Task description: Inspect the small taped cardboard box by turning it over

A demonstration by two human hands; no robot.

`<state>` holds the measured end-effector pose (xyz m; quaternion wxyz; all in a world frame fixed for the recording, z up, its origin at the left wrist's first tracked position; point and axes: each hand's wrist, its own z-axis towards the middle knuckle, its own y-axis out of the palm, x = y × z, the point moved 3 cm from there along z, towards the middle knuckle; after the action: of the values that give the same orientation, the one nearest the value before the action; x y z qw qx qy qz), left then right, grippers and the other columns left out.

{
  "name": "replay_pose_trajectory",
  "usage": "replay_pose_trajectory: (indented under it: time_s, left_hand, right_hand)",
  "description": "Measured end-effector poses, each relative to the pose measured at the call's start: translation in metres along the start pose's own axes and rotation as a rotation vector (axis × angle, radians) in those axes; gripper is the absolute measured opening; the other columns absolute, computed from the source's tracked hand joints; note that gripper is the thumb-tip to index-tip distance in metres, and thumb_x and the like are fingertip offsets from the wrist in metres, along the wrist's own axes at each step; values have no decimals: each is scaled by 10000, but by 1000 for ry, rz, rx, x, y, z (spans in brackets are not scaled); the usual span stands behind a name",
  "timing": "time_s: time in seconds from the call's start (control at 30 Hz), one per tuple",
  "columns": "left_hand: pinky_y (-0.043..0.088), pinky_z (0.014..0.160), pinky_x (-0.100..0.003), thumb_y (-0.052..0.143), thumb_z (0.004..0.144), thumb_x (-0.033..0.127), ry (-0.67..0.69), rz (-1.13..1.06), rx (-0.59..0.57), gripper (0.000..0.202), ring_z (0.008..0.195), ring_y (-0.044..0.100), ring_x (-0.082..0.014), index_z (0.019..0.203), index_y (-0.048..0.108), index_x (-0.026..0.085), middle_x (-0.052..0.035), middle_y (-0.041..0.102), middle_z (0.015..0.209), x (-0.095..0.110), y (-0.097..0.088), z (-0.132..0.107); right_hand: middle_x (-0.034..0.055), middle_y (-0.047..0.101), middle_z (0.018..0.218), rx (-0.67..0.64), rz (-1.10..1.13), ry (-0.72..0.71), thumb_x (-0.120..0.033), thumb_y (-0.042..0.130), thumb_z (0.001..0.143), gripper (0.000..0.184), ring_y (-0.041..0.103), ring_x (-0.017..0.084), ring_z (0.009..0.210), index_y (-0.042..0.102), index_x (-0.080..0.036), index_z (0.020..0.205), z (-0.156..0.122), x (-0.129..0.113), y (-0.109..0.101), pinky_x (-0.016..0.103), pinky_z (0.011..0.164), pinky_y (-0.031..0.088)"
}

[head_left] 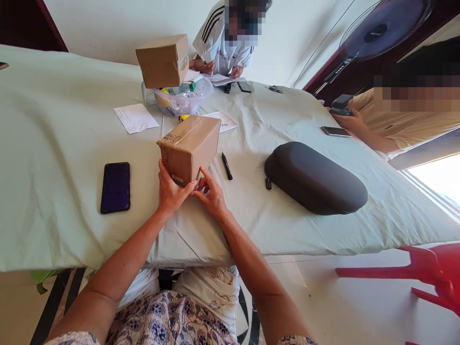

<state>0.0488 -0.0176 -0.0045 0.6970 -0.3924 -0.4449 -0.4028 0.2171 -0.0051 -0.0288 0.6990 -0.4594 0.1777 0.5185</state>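
A taped cardboard box [204,141] rests on the cloth-covered table in front of me, a corner turned my way. My left hand [171,190] grips its left side, with the thumb along the lower front edge. At the near corner my right hand [212,194] touches the box, its fingers bent and its thumb close to the left thumb. Right of the box lies a black pen [227,166]. A dark phone [115,187] lies to the left of my left hand. The underside of the box is hidden.
Behind the box stand a clear plastic basin [176,106] and a second cardboard box [161,62]. White paper [135,118] lies at the left. A black case [316,177] and small black cap [268,183] are rightward. Two people sit or stand beyond; a red stool [431,268] is below.
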Motion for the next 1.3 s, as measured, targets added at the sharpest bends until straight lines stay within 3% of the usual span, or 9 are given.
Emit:
replay_pose_trajectory:
  time_s: [0.1,0.23,0.37,0.53,0.8,1.03,1.2,1.3]
  left_hand:
    - [275,1256,-516,839,650,432,-32,-8,-56,1207,1531,311,-375,1609,152,174,-219,305,1627,4,-3,2]
    - [314,1242,-502,830,653,426,-80,-61,-85,1200,1532,315,-374,1620,158,193,-195,300,1640,2,-5,6]
    - [422,1176,-454,806,705,411,-60,-187,-130,1049,1490,397,-339,1590,269,241,-142,398,1602,0,-8,12]
    - [459,1139,-410,731,778,455,-44,-260,-217,837,1388,523,-283,1513,392,247,-108,529,1496,5,-14,21]
    - [441,1157,-449,696,784,532,-59,-341,-330,787,1418,501,-312,1470,435,248,-110,546,1501,2,-19,33]
    - [487,1101,-438,668,818,519,-60,-403,-414,677,1375,536,-315,1415,503,247,-93,604,1443,-3,-19,32]
    - [468,1135,-424,654,825,510,-114,-490,-353,603,1418,509,-293,1369,568,265,-59,603,1462,-11,-17,33]
    - [510,1088,-426,626,823,556,-189,-555,-261,570,1387,549,-288,1312,613,263,-52,658,1394,-17,-17,36]
  right_hand:
    - [-27,591,791,29,-17,-45,-506,799,807,811,565,143,684,454,-320,1517,1,1,-5,278,621,499]
    - [-24,596,779,96,-36,-67,-505,775,831,702,562,145,671,526,-314,1459,2,4,-9,283,622,499]
    - [-36,582,730,182,-42,11,-448,750,864,566,538,135,634,601,-287,1386,5,12,-18,277,605,474]
    - [-43,572,723,302,-41,120,-402,732,865,433,535,126,656,678,-262,1272,8,21,-30,282,649,467]
    - [-75,607,726,581,-15,316,-482,788,760,727,549,117,619,529,-254,1400,7,29,-50,270,635,479]
    - [-53,597,745,675,171,373,-533,614,882,383,593,108,641,613,-239,1127,7,30,-60,265,647,512]
    - [-42,592,733,680,282,400,-555,616,871,335,565,95,602,587,-224,916,7,26,-61,246,582,490]
    - [-57,564,674,589,341,388,-574,647,847,349,539,96,573,559,-237,861,8,21,-57,240,554,471]
